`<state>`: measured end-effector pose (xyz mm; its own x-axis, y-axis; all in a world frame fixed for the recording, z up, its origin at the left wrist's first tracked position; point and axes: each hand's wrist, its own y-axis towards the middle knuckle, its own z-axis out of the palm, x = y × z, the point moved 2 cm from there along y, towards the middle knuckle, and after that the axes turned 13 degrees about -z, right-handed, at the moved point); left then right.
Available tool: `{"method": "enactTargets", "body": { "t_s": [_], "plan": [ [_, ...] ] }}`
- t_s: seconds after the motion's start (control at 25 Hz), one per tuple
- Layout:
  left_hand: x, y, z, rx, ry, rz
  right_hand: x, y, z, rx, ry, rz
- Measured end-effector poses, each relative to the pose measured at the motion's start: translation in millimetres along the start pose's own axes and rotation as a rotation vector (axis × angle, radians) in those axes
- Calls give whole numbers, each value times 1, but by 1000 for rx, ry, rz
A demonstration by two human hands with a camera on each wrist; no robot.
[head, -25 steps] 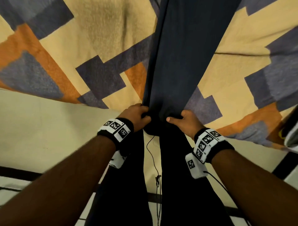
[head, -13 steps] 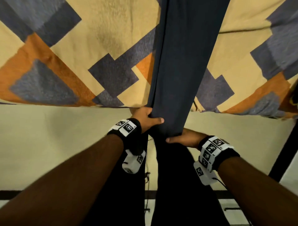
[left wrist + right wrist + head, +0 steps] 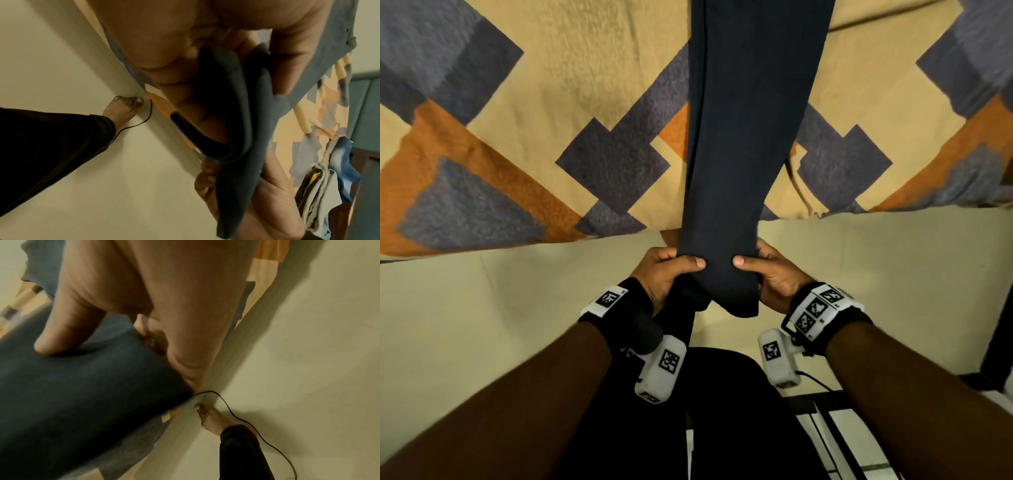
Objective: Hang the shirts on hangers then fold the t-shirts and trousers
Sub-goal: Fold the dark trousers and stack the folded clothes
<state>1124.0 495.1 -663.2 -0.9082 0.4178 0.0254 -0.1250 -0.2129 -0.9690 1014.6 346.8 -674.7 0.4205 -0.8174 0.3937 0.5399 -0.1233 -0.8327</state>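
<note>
Dark navy trousers (image 3: pixel 743 137) lie stretched lengthwise over a patterned bedspread (image 3: pixel 551 120), their near end hanging off the bed's edge. My left hand (image 3: pixel 671 270) grips the left side of that end, thumb on top. My right hand (image 3: pixel 763 270) grips the right side the same way. In the left wrist view the folded dark fabric (image 3: pixel 236 129) passes between thumb and fingers. From the right wrist, the thumb presses down on the dark cloth (image 3: pixel 82 378).
Cream floor (image 3: pixel 465 325) runs below the bed edge, where my bare feet (image 3: pixel 123 108) stand beside a thin black cable (image 3: pixel 236 412). A pile of other clothes (image 3: pixel 329 186) lies on the bed. A dark frame post (image 3: pixel 1000 325) stands at right.
Both hands have pulled the trousers' end toward me, off the bed edge and a little lower. The thumbs now sit closer together on top of the cloth.
</note>
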Motion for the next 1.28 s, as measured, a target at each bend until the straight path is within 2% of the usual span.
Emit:
{"method": "enactTargets", "body": {
  "t_s": [0.16,0.28,0.4,0.48,0.52,0.6,0.68,0.76,0.88,1.0,1.08,1.16,1.24,1.28],
  "plan": [
    [2,-10,2,28,85,17,-5,-4,1,5,71,-56],
    [3,-14,-1,-84,236,130,-4,-4,4,-64,31,-111],
    [9,-17,-11,-265,426,298,-4,-12,3,-208,-155,-276],
    [16,-19,-9,-258,394,345,-6,-21,-1,-225,-339,-356],
    [20,-19,-8,-218,355,337,-8,-26,-1,-182,-395,-369],
    [27,-16,-4,-126,328,223,-11,-34,-2,-125,-452,-346],
    [34,-11,-4,-97,431,151,-10,-38,-10,-134,-483,-321],
    [37,-4,-9,-146,474,166,-12,-42,-16,-120,-492,-247],
    [39,4,-17,-169,323,252,-18,-48,-19,-115,-449,-205],
    [46,7,-17,-99,156,228,-19,-48,-15,-125,-461,-223],
    [51,10,-15,-121,181,211,-21,-42,-20,-154,-503,-235],
    [52,20,-21,-289,467,207,-27,-34,-34,-153,-737,-155],
    [41,25,-24,-474,815,228,-30,-27,-53,-122,-1164,-56],
    [29,26,-21,-498,865,275,-25,-23,-58,-147,-1296,-73]
  ]
}}
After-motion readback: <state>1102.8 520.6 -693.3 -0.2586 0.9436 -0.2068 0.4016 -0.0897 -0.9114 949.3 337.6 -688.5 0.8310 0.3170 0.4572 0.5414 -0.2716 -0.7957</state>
